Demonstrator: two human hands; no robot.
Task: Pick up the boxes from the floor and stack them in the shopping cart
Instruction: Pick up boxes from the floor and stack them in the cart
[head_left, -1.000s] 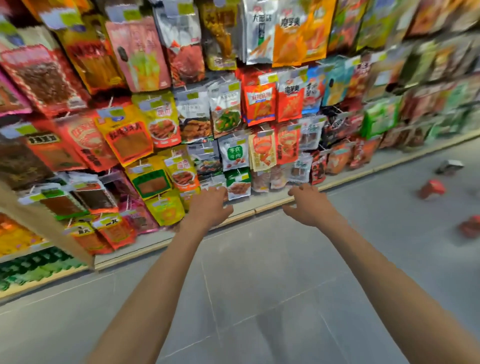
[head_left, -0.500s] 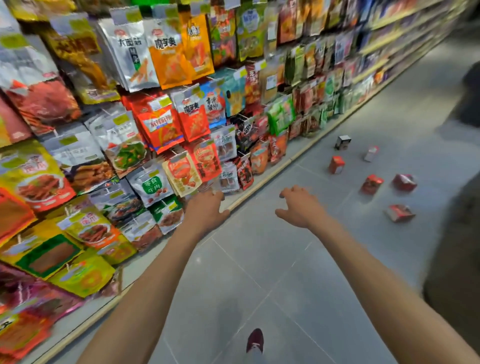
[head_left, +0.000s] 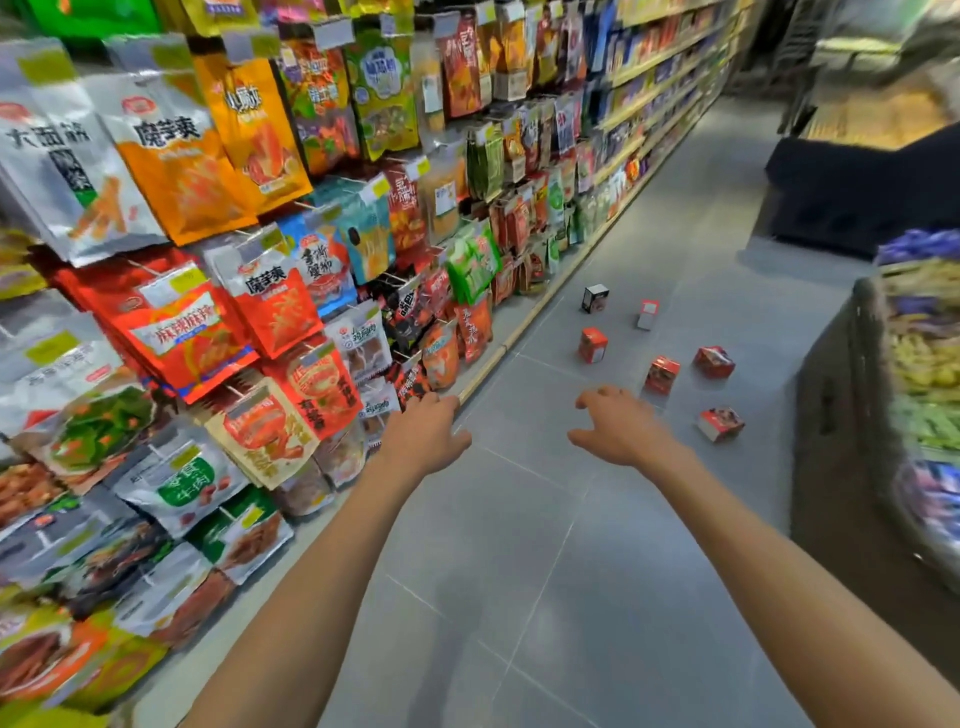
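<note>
— Swung further down the aisle since half a second before; shoe gone from the bottom edge, boxes brought closer and lower in the view. Hands?

— Both stretched forward over the grey tile floor (head_left: 519, 597), empty. Left hand (head_left: 426, 434) loosely curled, back up, holding nothing, just beside the hanging snack packets (head_left: 291, 415) at the foot of the shelving. Right hand (head_left: 618, 431) spread, fingers drooping, gripping nothing.

— And the boxes?

— All on the floor beyond the hands, none touched. Nearest: a red box (head_left: 719, 423) tipped on its side, off to the right of the right hand. Just past the right fingertips, a second red box (head_left: 661, 374), tilted. Right of that, a third red box (head_left: 714, 361), also askew. Further on, an upright red box (head_left: 592, 344) nearer the shelf edge. Farthest: a dark box (head_left: 595, 298) and a pale box (head_left: 648, 314), side by side but apart.

— Anything on the right?

— A blurred display bin (head_left: 914, 395) heaped with coloured goods, close against the frame edge. Beyond it, a dark counter (head_left: 857, 192). No telling about a cart from here.
</note>
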